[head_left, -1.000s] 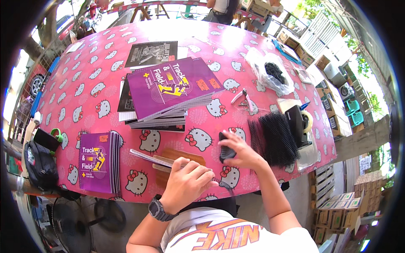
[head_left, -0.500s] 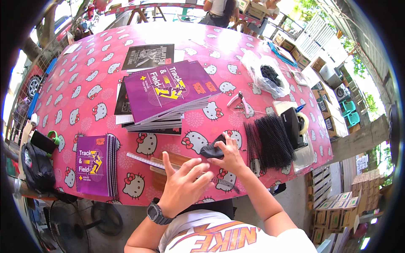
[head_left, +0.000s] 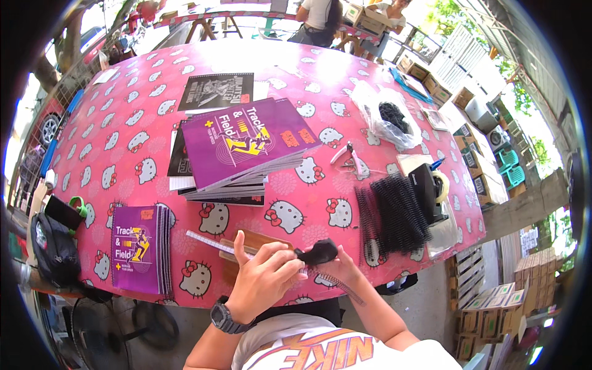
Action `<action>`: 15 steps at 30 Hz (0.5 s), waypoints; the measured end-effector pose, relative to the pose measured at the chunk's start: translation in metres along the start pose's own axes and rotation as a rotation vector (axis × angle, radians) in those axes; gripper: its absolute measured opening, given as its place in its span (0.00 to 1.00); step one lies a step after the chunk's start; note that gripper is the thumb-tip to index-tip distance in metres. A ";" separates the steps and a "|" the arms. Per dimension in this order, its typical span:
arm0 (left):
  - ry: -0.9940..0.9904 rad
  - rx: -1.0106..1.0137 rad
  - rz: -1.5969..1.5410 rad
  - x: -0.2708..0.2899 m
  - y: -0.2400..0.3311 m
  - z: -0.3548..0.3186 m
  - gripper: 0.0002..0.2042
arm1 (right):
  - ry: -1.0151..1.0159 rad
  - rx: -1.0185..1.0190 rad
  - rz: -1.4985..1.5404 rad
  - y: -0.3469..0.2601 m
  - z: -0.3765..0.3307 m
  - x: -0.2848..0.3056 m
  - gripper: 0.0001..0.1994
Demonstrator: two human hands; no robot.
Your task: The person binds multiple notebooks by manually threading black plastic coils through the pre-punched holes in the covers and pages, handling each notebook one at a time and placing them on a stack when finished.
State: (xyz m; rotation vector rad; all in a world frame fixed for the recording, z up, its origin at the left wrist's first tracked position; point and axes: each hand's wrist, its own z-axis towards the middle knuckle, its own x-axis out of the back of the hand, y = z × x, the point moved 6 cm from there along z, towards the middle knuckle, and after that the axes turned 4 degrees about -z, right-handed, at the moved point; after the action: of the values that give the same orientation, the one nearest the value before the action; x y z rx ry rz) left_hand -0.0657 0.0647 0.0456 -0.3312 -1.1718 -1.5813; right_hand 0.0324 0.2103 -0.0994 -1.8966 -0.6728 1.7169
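Note:
Low in front of me, my left hand (head_left: 268,271), with a dark watch on its wrist, curls its fingers over a thin notebook (head_left: 213,241), seen edge-on with a white spine edge. Its thumb points up, apart from the fingers. Under and behind it lies a brown wooden block (head_left: 262,241). My right hand (head_left: 339,268) is closed around a black rounded object with a narrow end (head_left: 319,251), whose kind I cannot make out; the narrow end points at my left fingertips. A dark binding coil (head_left: 342,285) runs from the notebook's edge down across my right wrist.
Purple notebooks (head_left: 256,145) are stacked mid-table, with another pile (head_left: 139,246) at left. Pink-handled pliers (head_left: 351,160), black binding coils (head_left: 398,216), a tape dispenser (head_left: 431,191) and a plastic bag (head_left: 388,117) lie at right. People stand beyond the table.
My right hand has lifted the black object from the table and turned it, bringing it nearer to me. My left hand's fingers have drawn together and lowered over the notebook.

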 end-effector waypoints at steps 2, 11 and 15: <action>0.010 0.013 -0.017 0.001 0.000 0.000 0.10 | -0.024 0.055 0.157 0.010 -0.009 -0.003 0.33; -0.025 0.097 -0.060 0.008 0.004 0.007 0.10 | 0.162 0.217 -0.687 -0.032 0.020 -0.027 0.30; -0.037 0.020 0.024 0.004 -0.003 -0.001 0.11 | 0.053 0.200 -0.575 -0.042 0.025 -0.041 0.32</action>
State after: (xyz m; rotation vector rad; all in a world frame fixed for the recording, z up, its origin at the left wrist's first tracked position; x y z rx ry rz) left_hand -0.0699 0.0613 0.0465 -0.3617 -1.2073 -1.5477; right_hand 0.0028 0.2161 -0.0435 -1.4235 -0.8832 1.3052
